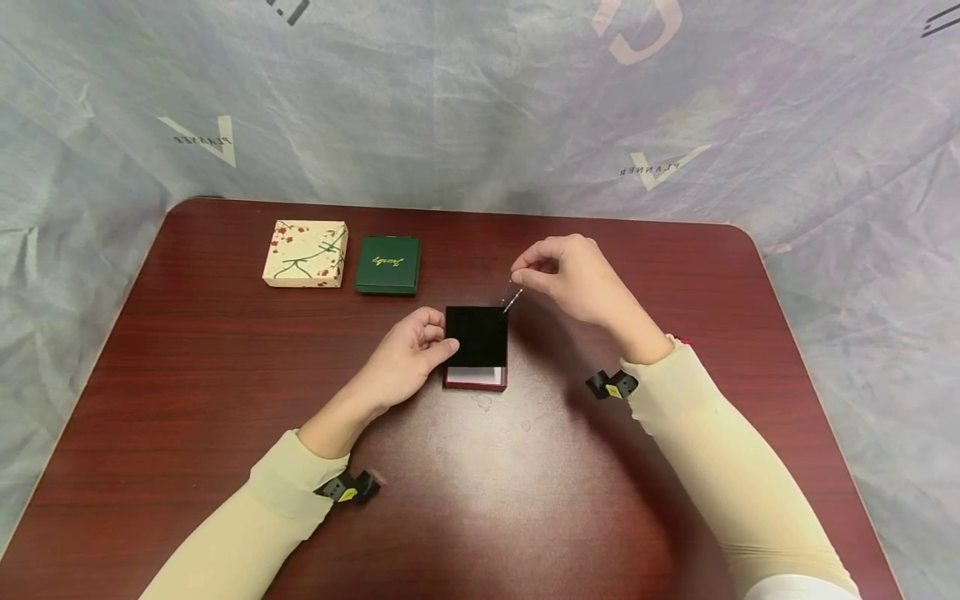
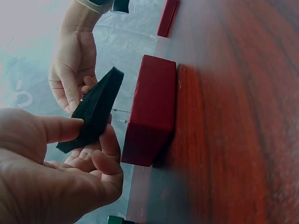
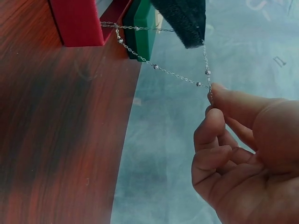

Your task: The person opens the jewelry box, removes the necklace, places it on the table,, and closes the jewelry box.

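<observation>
My left hand (image 1: pixel 405 354) pinches a black velvety jewelry-box pad (image 1: pixel 476 336) between thumb and fingers, holding it tilted above a small open red box (image 2: pixel 152 109). White lining shows inside the box along its near side in the head view. My right hand (image 1: pixel 577 279) pinches a thin silver chain with small beads (image 3: pixel 170 73) between thumb and forefinger, just right of and above the pad. In the right wrist view the chain stretches from the fingertips to the pad's corner and toward the red box. Two strands also show between pad and box in the left wrist view.
A cream box with red flowers (image 1: pixel 306 254) and a closed green jewelry box (image 1: pixel 387 265) stand at the back left of the dark red wooden table (image 1: pixel 187 400). Another red piece (image 2: pixel 167 18) lies on the table near my right forearm. Grey cloth (image 1: pixel 450 108) hangs behind.
</observation>
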Demonstrator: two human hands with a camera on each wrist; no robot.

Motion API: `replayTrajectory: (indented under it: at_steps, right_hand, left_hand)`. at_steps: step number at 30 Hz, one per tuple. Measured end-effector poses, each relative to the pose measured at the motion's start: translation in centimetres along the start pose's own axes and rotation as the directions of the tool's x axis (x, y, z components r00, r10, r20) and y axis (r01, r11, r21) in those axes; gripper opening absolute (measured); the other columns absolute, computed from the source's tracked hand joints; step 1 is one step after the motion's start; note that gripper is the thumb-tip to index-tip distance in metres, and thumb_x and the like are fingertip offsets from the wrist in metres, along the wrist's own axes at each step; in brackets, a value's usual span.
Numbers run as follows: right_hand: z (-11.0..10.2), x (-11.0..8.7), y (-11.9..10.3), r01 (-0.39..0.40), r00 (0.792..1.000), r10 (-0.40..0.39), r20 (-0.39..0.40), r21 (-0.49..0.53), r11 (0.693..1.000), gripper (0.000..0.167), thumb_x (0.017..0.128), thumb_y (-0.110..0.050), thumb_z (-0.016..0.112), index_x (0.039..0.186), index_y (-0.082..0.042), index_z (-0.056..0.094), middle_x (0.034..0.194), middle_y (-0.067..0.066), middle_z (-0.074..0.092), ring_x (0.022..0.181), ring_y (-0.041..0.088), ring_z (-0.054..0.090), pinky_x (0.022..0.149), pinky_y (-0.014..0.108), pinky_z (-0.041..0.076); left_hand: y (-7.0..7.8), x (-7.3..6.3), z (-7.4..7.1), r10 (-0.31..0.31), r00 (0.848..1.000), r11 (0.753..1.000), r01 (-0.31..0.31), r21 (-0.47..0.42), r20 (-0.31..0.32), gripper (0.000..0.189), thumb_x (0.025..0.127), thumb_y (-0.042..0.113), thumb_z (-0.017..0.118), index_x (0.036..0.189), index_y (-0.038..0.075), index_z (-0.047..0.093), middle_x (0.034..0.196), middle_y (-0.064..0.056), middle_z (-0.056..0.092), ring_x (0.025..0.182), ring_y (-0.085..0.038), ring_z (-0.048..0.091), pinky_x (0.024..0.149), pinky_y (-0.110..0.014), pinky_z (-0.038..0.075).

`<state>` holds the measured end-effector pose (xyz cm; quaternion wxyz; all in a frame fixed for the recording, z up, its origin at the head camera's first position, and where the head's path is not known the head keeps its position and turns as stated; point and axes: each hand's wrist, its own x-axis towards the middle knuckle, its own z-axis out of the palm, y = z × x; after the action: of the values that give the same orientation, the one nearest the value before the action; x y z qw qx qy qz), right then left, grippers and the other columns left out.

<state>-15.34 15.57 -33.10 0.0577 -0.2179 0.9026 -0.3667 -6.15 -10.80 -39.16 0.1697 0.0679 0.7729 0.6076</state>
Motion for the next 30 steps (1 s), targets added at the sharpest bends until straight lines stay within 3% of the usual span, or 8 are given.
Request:
replayTrajectory:
  at_steps: [18,30]
  right_hand:
    - [0.7,0.5,0.8,0.071,0.996,-0.073,-0.045,-0.042,0.997,0.003,0.096,-0.013,0.081,0.098,-0.011,0.082,0.093,-0.002,0.074,0.084,0.013,0.064,0.079,0.033,0.050]
    - [1.1,0.9,0.8,0.145,0.983,-0.153,-0.105,-0.083,0.986,0.003,0.095,-0.013,0.082,0.098,-0.010,0.082,0.091,-0.001,0.072,0.082,0.014,0.063,0.078,0.038,0.053]
  left_hand:
    - [-0.1,-0.1,0.1,0.017,1.000,1.000,-0.017,0.016,0.022,0.023,0.104,0.003,0.063,0.123,-0.004,0.053,0.113,-0.017,0.072,0.098,-0.021,0.063,0.089,-0.035,0.048]
    - [-0.3,-0.1,0.0,0.034,0.999,0.999,-0.035,0.025,0.036,0.024,0.104,0.004,0.063,0.124,-0.004,0.053,0.113,-0.016,0.073,0.096,-0.019,0.063,0.090,-0.036,0.048]
